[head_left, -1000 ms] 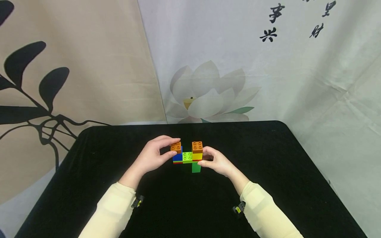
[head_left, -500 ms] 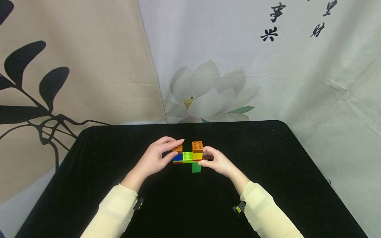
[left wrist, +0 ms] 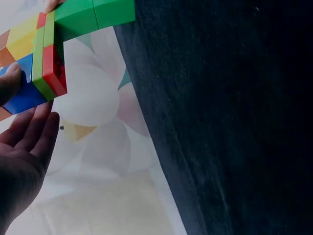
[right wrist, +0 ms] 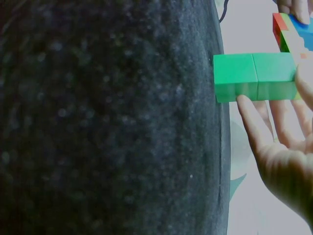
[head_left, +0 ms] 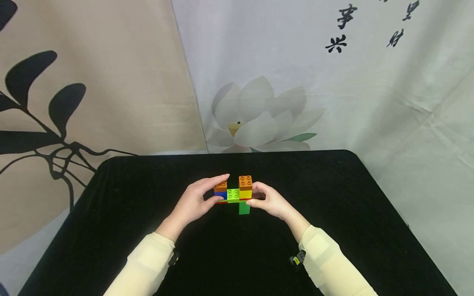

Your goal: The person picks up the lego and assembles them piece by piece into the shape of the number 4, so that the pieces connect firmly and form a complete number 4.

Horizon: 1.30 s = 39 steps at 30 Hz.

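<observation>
A toy brick model (head_left: 233, 195) of large building bricks stands at the table's middle in the head view. Its green column (left wrist: 93, 17), made of two stacked bricks, is under the right end of a lime plate. On that end sit a yellow brick (head_left: 245, 194) and an orange brick (head_left: 245, 181). At the left end, a blue brick (left wrist: 27, 90) carries another orange brick (head_left: 221, 188), with a red piece (left wrist: 53, 71) underneath. My left hand (head_left: 196, 202) grips this left stack, thumb on the blue brick. My right hand (head_left: 272, 201) holds the model's right side, partly hiding the yellow brick.
A black cloth covers the table (head_left: 237, 255). Behind its far edge hangs a pale curtain (head_left: 148, 82) printed with a lotus, dark leaves and characters. Both sleeves (head_left: 142, 263) are pale yellow, with a small black device (head_left: 297, 259) at each wrist.
My left hand has shifted slightly right, and its thumb has dropped from the orange brick to the blue one. The left orange brick now lines up over the blue. My right hand stays put.
</observation>
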Motion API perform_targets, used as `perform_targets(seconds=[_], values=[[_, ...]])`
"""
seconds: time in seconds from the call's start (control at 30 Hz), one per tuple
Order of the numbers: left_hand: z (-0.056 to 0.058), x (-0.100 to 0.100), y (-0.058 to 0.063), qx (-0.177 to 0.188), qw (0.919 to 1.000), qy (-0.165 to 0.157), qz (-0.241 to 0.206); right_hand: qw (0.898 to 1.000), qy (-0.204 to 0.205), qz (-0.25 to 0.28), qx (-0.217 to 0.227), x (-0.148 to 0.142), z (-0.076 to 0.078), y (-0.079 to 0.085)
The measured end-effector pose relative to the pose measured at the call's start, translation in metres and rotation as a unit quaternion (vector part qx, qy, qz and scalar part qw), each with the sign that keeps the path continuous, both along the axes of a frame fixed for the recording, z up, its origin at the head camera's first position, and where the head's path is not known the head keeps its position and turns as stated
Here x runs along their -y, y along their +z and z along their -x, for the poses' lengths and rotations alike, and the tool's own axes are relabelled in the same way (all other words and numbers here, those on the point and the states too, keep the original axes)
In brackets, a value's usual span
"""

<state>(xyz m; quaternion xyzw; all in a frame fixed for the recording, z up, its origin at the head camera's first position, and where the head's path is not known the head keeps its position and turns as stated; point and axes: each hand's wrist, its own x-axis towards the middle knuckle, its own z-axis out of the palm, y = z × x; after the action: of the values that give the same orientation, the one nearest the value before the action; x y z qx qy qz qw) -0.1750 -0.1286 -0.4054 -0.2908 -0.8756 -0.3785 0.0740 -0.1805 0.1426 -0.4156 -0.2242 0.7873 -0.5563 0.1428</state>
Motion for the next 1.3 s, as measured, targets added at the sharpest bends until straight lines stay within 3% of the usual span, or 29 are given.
perform_targets(seconds=[0.3,0.5,0.77,1.0,1.3], values=[[0.000,-0.004,0.000,-0.041,0.9987,0.009,-0.028,1.000,-0.001,0.002,-0.010,-0.001,0.003,-0.006],[-0.002,-0.006,-0.001,-0.045,0.9981,0.020,-0.036,1.000,0.000,0.003,-0.005,-0.001,0.000,-0.002],[-0.007,-0.007,-0.011,0.011,0.9973,0.046,-0.055,1.000,-0.003,-0.001,-0.001,-0.001,-0.003,0.000],[-0.010,-0.004,-0.017,0.036,0.9941,0.061,-0.082,1.000,-0.010,0.003,0.006,-0.002,-0.003,-0.004],[-0.011,-0.006,-0.019,0.072,0.9858,0.061,-0.139,0.998,-0.051,0.013,0.018,-0.004,0.004,-0.035]])
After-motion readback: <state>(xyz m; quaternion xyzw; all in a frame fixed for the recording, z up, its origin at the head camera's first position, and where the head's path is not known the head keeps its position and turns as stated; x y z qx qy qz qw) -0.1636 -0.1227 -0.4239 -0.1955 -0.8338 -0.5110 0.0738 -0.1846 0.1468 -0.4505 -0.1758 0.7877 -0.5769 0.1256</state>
